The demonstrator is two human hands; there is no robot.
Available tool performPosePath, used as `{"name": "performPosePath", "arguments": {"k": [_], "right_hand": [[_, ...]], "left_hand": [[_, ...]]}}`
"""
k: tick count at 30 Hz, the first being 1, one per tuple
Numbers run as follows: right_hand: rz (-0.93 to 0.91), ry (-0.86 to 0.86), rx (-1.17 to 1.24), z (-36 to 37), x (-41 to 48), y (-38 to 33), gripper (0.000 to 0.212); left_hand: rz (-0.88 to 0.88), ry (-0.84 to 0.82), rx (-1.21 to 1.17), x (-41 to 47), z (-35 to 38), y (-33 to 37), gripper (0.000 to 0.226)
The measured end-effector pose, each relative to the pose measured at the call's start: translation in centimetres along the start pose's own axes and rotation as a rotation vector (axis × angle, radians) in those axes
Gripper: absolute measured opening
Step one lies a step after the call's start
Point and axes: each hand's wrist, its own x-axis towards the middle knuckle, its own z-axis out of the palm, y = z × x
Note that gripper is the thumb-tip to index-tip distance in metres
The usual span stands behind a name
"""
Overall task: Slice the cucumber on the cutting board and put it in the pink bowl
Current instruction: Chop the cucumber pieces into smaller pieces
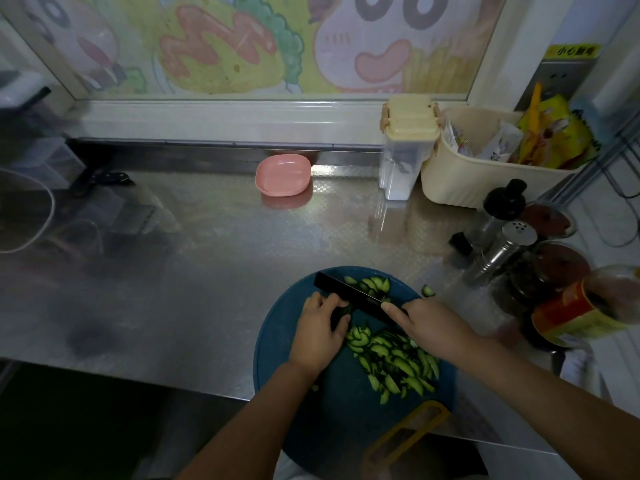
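Note:
A round blue cutting board [298, 368] with a yellow handle lies at the counter's near edge. My left hand [320, 329] presses down the short remaining end of the cucumber [341, 315]. My right hand [424, 325] grips the handle of a black knife [349, 294], its blade lying across the board right beside my left fingers. Cucumber slices [394, 362] are heaped on the board below the blade, with a smaller pile [372, 284] beyond it. One slice [428, 290] sits at the board's right rim. The empty pink bowl [283, 174] stands at the back of the counter.
Right of the board stand a steel shaker [505, 251], a black-capped bottle [498, 209] and jars, one red-labelled [581, 310]. A cream basket [485, 168] and clear lidded container [405, 154] are at the back right. A dark knife [104, 180] lies far left.

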Motion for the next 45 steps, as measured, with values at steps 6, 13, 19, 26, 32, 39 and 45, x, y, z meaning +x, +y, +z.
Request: {"name": "performPosePath", "arguments": {"k": [6,13,19,26,32,39,45], "right_hand": [[-0.013,0.031,-0.015,0.3,0.6,-0.3,0.06],[0.017,0.022,-0.008,-0.3,0.2,1.1,0.058],[0.013,0.008,0.03,-0.5,-0.3,1.4,0.06],[-0.001,-0.005,0.11,-0.5,-0.6,0.8,0.064],[-0.028,0.004,0.113,-1.0,-0.5,0.5,0.059],[-0.025,-0.006,-0.006,-0.8,0.0,0.2,0.059],[-0.033,0.002,-0.09,0.0,0.9,-1.0,0.06]], "left_hand": [[0.008,0.005,-0.002,0.0,0.1,-0.1,0.016],[0.004,0.014,0.0,0.0,0.3,-0.3,0.014],[0.016,0.034,0.017,0.0,0.4,-0.3,0.012],[0.019,0.035,0.003,0.0,0.4,-0.4,0.012],[0.017,0.038,-0.02,-0.1,0.4,-0.6,0.011],[0.014,0.049,-0.039,0.0,0.4,-0.7,0.01],[0.021,0.041,-0.031,0.0,0.5,-0.7,0.009]]}}
